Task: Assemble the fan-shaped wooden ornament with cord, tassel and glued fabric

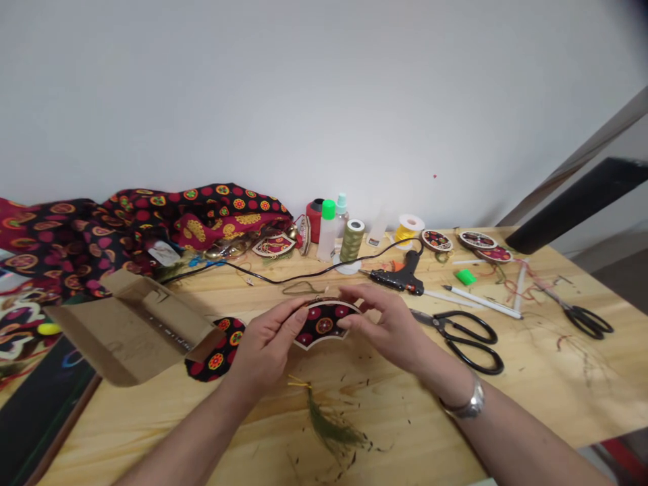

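Note:
Between both hands is a fan-shaped ornament [325, 325], its black patterned fabric edged in pale wood, held just above the table. My left hand [271, 337] pinches its left end between thumb and fingers. My right hand [379, 324] grips its right end, thumb at the front and fingers over the top edge. Below them on the table lies a green thread tassel [329, 422] tied with yellow. A piece of black flowered fabric [223, 351] sits beside my left hand. Black-handled scissors [466, 334] rest to the right of my right hand.
An open cardboard box [131, 337] stands at left, before heaped patterned fabric [202, 209]. At the back are a green thread spool [353, 241], a green-capped bottle [327, 233] and a black glue gun [402, 275]. Smaller scissors [582, 318] and round ornaments [436, 240] lie to the right.

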A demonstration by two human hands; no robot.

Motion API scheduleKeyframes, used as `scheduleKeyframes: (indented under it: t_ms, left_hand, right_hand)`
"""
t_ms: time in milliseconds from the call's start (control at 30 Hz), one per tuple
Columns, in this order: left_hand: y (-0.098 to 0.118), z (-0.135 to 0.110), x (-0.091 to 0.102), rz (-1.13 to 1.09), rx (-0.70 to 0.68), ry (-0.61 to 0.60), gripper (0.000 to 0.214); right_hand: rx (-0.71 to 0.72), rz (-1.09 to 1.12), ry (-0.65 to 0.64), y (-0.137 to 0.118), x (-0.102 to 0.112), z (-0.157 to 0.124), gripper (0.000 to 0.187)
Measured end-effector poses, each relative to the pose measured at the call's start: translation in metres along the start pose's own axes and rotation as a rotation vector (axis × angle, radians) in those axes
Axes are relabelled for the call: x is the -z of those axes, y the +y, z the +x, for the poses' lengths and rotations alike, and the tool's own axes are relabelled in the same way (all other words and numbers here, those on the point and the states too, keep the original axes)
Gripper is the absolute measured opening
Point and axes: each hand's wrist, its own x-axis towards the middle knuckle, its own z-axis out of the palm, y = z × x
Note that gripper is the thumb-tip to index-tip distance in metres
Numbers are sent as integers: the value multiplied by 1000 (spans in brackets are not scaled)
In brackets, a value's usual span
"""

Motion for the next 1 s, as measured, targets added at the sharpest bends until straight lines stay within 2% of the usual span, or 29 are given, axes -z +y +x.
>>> scheduleKeyframes:
  t_ms: [100, 267, 400, 667, 800, 1000]
  left_hand:
    - [-1, -2, 0, 11, -29, 10, 25]
    - [-1, -5, 1, 54, -71, -14, 25]
    - [-1, -4, 1, 77, -68, -35, 26]
    - [3, 8, 3, 84, 62, -108, 31]
    - [2, 12, 9, 72, 163, -105, 30]
    - [-3, 13, 9, 169, 160, -53, 23]
  right_hand:
    - [-120, 219, -16, 0, 2, 5, 18]
    - [-161, 325, 23, -4, 3, 5, 9]
    - [-234, 311, 35, -5, 4, 4, 13]
    - [-524, 321, -14, 5, 0, 7, 20]
    - [-567, 260, -39, 8, -2, 7, 21]
    - [-590, 133, -53, 12, -7, 5, 23]
